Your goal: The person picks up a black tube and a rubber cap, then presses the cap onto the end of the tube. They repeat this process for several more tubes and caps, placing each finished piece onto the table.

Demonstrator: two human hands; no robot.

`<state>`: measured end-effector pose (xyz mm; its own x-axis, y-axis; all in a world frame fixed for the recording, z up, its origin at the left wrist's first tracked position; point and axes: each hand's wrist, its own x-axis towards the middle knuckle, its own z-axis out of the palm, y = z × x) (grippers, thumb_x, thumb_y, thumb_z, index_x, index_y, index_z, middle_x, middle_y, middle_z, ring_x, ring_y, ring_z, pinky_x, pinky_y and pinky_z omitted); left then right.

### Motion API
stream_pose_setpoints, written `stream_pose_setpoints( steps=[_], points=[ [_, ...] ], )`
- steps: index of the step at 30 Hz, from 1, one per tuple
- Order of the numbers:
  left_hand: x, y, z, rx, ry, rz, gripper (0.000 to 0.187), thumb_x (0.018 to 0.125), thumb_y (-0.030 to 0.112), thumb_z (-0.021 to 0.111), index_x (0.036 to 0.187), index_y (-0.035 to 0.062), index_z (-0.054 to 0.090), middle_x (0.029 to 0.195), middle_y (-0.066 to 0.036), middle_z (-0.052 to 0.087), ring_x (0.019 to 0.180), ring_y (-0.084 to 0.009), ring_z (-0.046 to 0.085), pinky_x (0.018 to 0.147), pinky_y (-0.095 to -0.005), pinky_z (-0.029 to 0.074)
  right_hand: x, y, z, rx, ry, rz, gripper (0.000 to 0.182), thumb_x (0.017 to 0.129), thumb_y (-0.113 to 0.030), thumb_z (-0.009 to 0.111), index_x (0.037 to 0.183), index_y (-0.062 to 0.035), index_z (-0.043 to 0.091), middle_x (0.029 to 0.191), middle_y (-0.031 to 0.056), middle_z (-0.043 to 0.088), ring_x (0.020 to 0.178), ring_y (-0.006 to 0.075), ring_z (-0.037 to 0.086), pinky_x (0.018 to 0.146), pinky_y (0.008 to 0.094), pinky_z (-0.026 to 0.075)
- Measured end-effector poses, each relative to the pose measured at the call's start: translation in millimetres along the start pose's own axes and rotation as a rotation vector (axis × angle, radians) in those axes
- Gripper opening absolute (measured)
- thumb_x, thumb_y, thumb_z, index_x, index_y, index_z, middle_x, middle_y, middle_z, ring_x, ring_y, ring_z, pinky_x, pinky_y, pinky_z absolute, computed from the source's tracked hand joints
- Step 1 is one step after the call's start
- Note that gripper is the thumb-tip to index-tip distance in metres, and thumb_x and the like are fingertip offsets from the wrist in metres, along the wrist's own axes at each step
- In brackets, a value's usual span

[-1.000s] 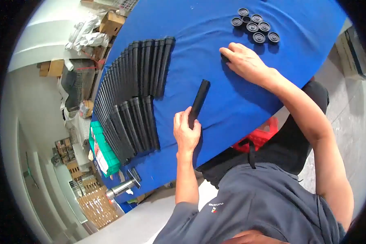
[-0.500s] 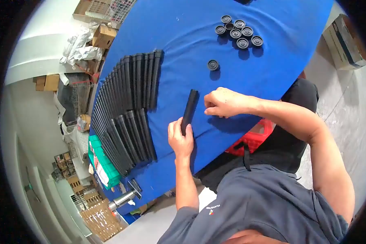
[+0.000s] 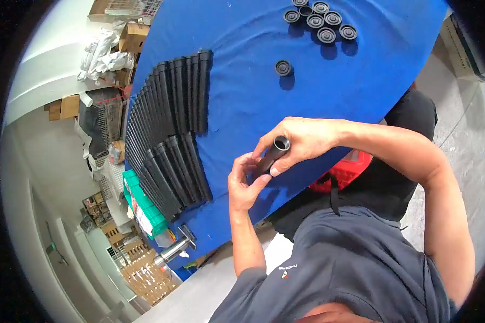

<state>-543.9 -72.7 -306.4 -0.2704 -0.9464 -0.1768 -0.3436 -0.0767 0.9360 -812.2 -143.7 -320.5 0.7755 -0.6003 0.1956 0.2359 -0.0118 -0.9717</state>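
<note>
A black tube (image 3: 272, 154) is lifted off the blue table (image 3: 253, 107), its open end facing up toward me. My right hand (image 3: 302, 141) grips it near that open end. My left hand (image 3: 244, 183) holds its lower end. One black round cap (image 3: 283, 68) lies alone on the cloth beyond my hands. A cluster of several black caps (image 3: 320, 21) sits at the far edge of the table.
Two fanned rows of black tubes (image 3: 170, 124) lie on the left of the table. A green crate (image 3: 140, 207) and a metal tool (image 3: 172, 248) sit at the table's near left end. A red basket (image 3: 344, 173) stands under the table edge. Cardboard boxes (image 3: 134, 35) crowd the floor.
The tube went from lying on the cloth to held up in both hands. My right hand left one cap on the cloth and moved back onto the tube's open end.
</note>
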Motion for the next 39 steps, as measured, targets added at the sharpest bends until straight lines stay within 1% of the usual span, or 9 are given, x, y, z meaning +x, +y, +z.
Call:
stream_pose_setpoints(
  steps=[4, 13, 16, 22, 28, 31, 35, 36, 39],
  points=[
    [-2.5, -5.0, 1.4, -0.075, -0.013, 0.017, 0.046, 0.079, 0.005, 0.086, 0.119, 0.0015, 0.063, 0.116, -0.008, 0.064, 0.105, -0.018, 0.063, 0.095, -0.0342, 0.05, -1.7, -6.9, 1.5, -0.069, -0.054, 0.019, 0.044, 0.087, -0.012, 0.075, 0.129, -0.0018, 0.066, 0.112, 0.0152, 0.077, 0.103, 0.0262, 0.074, 0.092, 0.0387, 0.056],
    [-0.2, -1.4, -12.4, -0.029, -0.092, 0.007, 0.048, 0.092, 0.038, 0.077, 0.118, -0.0022, 0.07, 0.106, -0.005, 0.063, 0.104, -0.0178, 0.06, 0.091, -0.0312, 0.047, -0.3, -16.4, -4.6, -0.133, -0.044, 0.06, 0.042, 0.085, -0.014, 0.075, 0.125, -0.0016, 0.068, 0.102, 0.0154, 0.076, 0.09, 0.0273, 0.072, 0.083, 0.0391, 0.055],
    [-4.9, -23.5, -29.4, -0.11, -0.14, -0.106, 0.055, 0.094, 0.038, 0.077, 0.127, -0.0046, 0.066, 0.121, -0.01, 0.068, 0.109, -0.0178, 0.062, 0.098, -0.0333, 0.046, 0.1, -11.5, -5.4, -0.097, -0.02, 0.062, 0.042, 0.085, -0.017, 0.076, 0.124, -0.0016, 0.069, 0.099, 0.0144, 0.076, 0.086, 0.0256, 0.071, 0.081, 0.0385, 0.054],
    [-0.5, -15.5, -11.7, -0.285, -0.079, -0.132, 0.042, 0.094, 0.033, 0.079, 0.119, 0.0007, 0.068, 0.112, -0.007, 0.069, 0.09, -0.0189, 0.067, 0.079, -0.0306, 0.053, 0.4, -9.0, -7.8, -0.04, -0.044, 0.062, 0.045, 0.085, -0.016, 0.078, 0.125, -0.001, 0.068, 0.102, 0.0137, 0.077, 0.091, 0.024, 0.073, 0.084, 0.0368, 0.056],
    [2.7, -11.9, -8.8, -0.191, -0.133, -0.121, 0.048, 0.083, 0.021, 0.089, 0.12, 0.0041, 0.065, 0.104, -0.006, 0.07, 0.082, -0.0196, 0.067, 0.075, -0.0327, 0.057, 4.9, 0.7, -5.5, -0.017, -0.091, 0.07, 0.049, 0.085, -0.014, 0.079, 0.129, 0.0011, 0.064, 0.111, 0.0154, 0.077, 0.099, 0.0242, 0.073, 0.088, 0.0376, 0.056],
    [-2.0, -13.7, -8.3, -0.336, -0.12, -0.109, 0.049, 0.082, 0.028, 0.089, 0.117, 0.0045, 0.065, 0.109, -0.006, 0.067, 0.095, -0.0209, 0.066, 0.085, -0.0376, 0.057, 7.6, 6.5, 0.2, -0.044, -0.09, 0.029, 0.06, 0.085, -0.021, 0.08, 0.136, 0.0011, 0.058, 0.109, 0.0154, 0.075, 0.097, 0.0271, 0.072, 0.087, 0.0389, 0.056],
    [3.4, 12.2, 27.1, -0.774, 0.184, 0.153, 0.055, 0.086, 0.043, 0.083, 0.122, 0.0052, 0.066, 0.121, -0.008, 0.062, 0.124, -0.0245, 0.055, 0.107, -0.0477, 0.046, 6.8, 10.9, 12.7, -0.26, 0.0, -0.08, 0.073, 0.086, -0.035, 0.079, 0.144, -0.0006, 0.051, 0.099, 0.0156, 0.071, 0.085, 0.0318, 0.07, 0.079, 0.0435, 0.054],
    [4.4, 15.1, 23.4, -0.872, 0.122, 0.171, 0.051, 0.092, 0.04, 0.078, 0.131, 0.0117, 0.062, 0.121, -0.003, 0.063, 0.121, -0.0233, 0.057, 0.111, -0.0491, 0.043, 5.1, 12.2, 13.8, -0.272, 0.003, -0.094, 0.068, 0.088, -0.034, 0.077, 0.142, -0.0007, 0.053, 0.097, 0.0164, 0.071, 0.084, 0.0321, 0.069, 0.077, 0.0448, 0.054],
    [-0.1, 18.6, 29.0, -0.904, 0.384, 0.17, 0.047, 0.096, 0.029, 0.075, 0.133, 0.0041, 0.063, 0.111, -0.008, 0.071, 0.1, -0.0212, 0.065, 0.102, -0.0443, 0.048, 6.3, 1.4, 5.3, -0.281, -0.015, 0.01, 0.056, 0.091, -0.029, 0.074, 0.136, -0.0008, 0.058, 0.091, 0.0185, 0.07, 0.082, 0.0336, 0.069, 0.075, 0.0451, 0.052]
  ],
)
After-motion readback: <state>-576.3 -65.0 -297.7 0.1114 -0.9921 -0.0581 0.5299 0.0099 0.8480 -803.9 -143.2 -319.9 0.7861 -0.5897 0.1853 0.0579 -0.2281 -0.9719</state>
